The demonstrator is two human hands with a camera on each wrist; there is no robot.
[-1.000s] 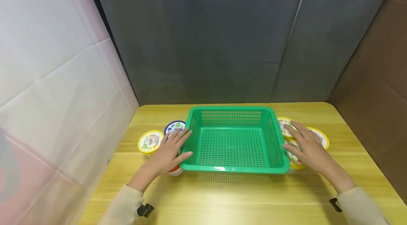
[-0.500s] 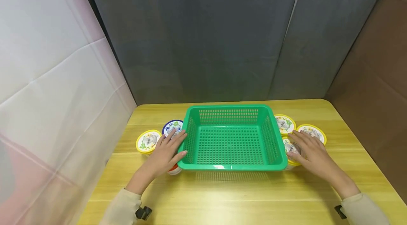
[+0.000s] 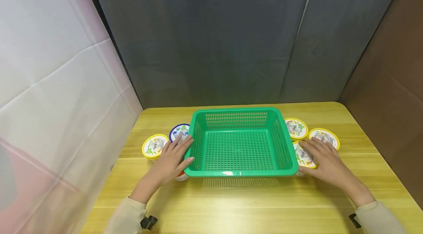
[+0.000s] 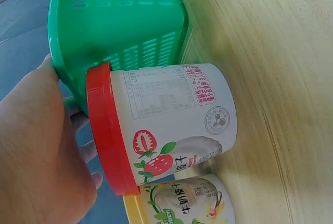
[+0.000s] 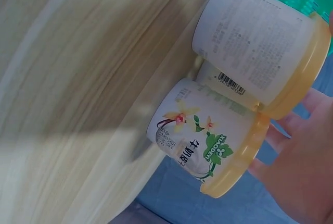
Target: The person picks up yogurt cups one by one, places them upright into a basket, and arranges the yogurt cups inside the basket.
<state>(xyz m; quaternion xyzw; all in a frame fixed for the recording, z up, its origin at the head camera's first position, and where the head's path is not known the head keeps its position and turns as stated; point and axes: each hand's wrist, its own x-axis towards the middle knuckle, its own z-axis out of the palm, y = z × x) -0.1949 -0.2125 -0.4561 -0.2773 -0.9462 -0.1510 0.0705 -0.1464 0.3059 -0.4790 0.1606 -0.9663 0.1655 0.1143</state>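
A green plastic basket (image 3: pixel 241 173) stands mid-table. My left hand (image 3: pixel 170 160) lies over its left edge with fingers spread, above a red-lidded white tub (image 4: pixel 166 125) that the head view mostly hides. Beside that hand are a blue-lidded tub (image 3: pixel 179 132) and a yellow-lidded tub (image 3: pixel 155 146). My right hand (image 3: pixel 325 160) spans the lid of a near yellow-lidded tub (image 3: pixel 303 155) at the basket's right, thumb near the front edge, index finger at the far edge. Its fingers look fairly straight; whether they press the lid is unclear.
Two more yellow-lidded tubs, one behind (image 3: pixel 295 128) and one to the right (image 3: pixel 324 137), stand close by my right hand. A wooden table (image 3: pixel 238 204) bears everything. Grey cloth (image 3: pixel 211 43) hangs behind, with white cloth at left and brown at right.
My right hand has drawn back towards the front, off the rear tub, and its thumb has slid to the near tub's front edge. The left hand stays at the basket's left edge.
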